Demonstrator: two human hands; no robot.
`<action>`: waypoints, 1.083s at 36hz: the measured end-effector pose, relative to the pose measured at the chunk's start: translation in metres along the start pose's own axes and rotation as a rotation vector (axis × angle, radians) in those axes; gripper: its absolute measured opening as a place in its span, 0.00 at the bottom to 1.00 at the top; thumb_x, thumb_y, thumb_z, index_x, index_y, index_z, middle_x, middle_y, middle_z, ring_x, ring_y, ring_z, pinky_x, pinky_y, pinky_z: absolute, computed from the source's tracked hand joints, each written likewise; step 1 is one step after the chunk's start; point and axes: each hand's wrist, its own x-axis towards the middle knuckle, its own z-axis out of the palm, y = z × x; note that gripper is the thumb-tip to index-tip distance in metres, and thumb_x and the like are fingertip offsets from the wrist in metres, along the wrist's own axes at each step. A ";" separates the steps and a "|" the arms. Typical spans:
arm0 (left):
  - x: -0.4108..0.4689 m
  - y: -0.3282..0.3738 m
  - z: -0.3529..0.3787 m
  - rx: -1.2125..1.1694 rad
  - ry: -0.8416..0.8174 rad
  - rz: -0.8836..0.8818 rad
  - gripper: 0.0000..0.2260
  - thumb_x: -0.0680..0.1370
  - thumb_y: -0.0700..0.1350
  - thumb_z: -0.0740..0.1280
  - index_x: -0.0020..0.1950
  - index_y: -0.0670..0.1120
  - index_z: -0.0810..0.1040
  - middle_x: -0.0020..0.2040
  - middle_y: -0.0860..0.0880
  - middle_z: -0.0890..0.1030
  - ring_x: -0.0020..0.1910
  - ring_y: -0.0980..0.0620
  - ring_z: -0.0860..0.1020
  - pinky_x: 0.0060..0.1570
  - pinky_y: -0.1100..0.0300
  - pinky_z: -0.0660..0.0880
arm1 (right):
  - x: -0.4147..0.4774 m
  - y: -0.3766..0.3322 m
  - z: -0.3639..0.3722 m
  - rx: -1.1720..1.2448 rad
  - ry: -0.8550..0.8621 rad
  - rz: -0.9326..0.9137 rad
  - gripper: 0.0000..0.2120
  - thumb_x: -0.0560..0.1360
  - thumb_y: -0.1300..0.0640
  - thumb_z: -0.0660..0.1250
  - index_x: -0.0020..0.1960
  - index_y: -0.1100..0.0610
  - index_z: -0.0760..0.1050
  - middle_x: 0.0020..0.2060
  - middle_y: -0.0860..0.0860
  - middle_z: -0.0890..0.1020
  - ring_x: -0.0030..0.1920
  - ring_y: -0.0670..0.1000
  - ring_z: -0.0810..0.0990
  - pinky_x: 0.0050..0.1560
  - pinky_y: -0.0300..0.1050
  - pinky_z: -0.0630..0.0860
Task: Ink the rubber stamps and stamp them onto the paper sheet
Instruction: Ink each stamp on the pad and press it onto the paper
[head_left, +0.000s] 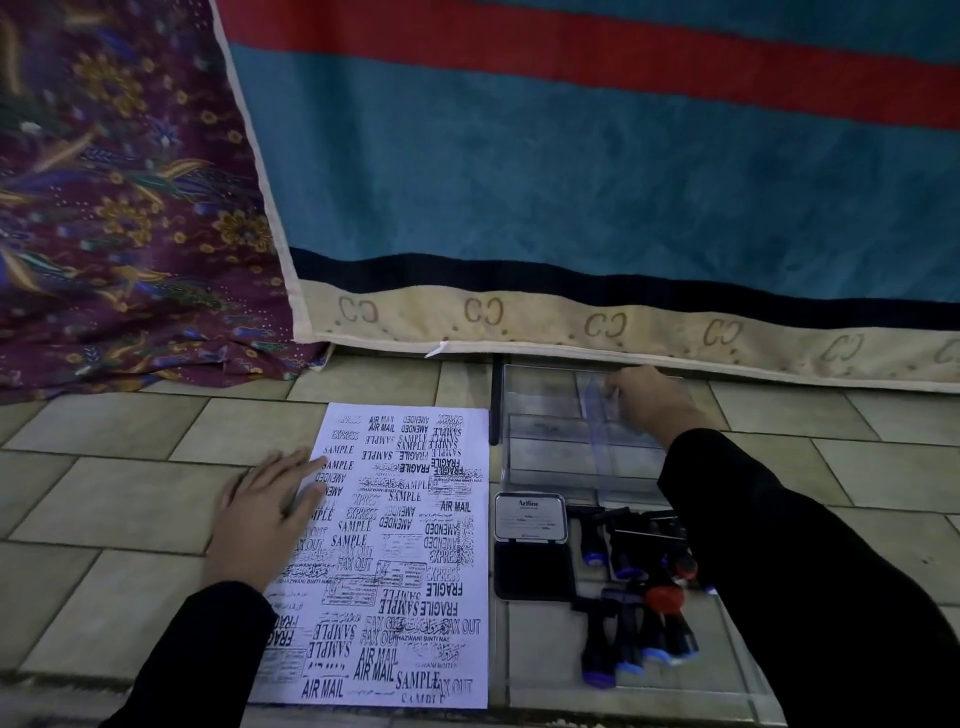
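Left hand (265, 512) of ours lies flat with the fingers spread, palm down, pressing on the left edge of the one paper sheet (395, 551); it grips nothing. Its sleeve is black. We see one sheet only, white, lying on the tiled floor (104, 499), and it is almost filled with black stamp marks: SAMPLE, AIR MAIL, FAX OUT, FRAGILE, EXPRESS, AMENDED, some upright and some turned upside down.

Just beside the right edge of the sheet we count one ink pad (530, 545), open, with its silver lid standing up behind the dark pad. To the right of it the rubber stamps (628, 629) lie in a loose heap, black handles with blue bases, and one of them has a red part. We count about five in the near group and at least three more behind, but our right sleeve covers part of the heap, so we cannot give the exact number. The stamps seem to lie on a clear flat lid or tray; its edges are hard to follow.

Behind the ink pad stands one clear plastic box (550, 441) with dividers, touching the hem of the blue and red cloth (571, 182). Our right hand (649, 400) reaches into this box, and the fingers are pinched on a clear divider piece at its far side. A purple flowered cloth (119, 208) hangs at the far left.
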 end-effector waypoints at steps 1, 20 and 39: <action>0.000 0.000 0.000 0.002 -0.001 0.000 0.23 0.75 0.65 0.53 0.65 0.60 0.75 0.69 0.56 0.74 0.72 0.53 0.65 0.70 0.51 0.55 | 0.000 0.000 0.001 0.007 0.004 0.007 0.15 0.75 0.67 0.60 0.56 0.53 0.77 0.55 0.54 0.78 0.55 0.56 0.78 0.49 0.44 0.71; 0.000 0.001 0.000 0.016 -0.014 -0.004 0.25 0.75 0.65 0.51 0.66 0.60 0.75 0.70 0.56 0.73 0.73 0.53 0.65 0.70 0.52 0.53 | -0.010 0.019 0.006 0.354 0.079 0.064 0.14 0.72 0.71 0.64 0.55 0.60 0.76 0.43 0.56 0.77 0.48 0.59 0.78 0.47 0.52 0.79; 0.000 0.003 -0.001 0.000 -0.017 -0.018 0.24 0.74 0.65 0.52 0.65 0.60 0.75 0.70 0.56 0.73 0.72 0.52 0.65 0.69 0.51 0.54 | -0.005 0.027 -0.009 0.056 -0.040 0.034 0.15 0.76 0.65 0.62 0.62 0.60 0.75 0.61 0.58 0.75 0.60 0.58 0.75 0.53 0.43 0.71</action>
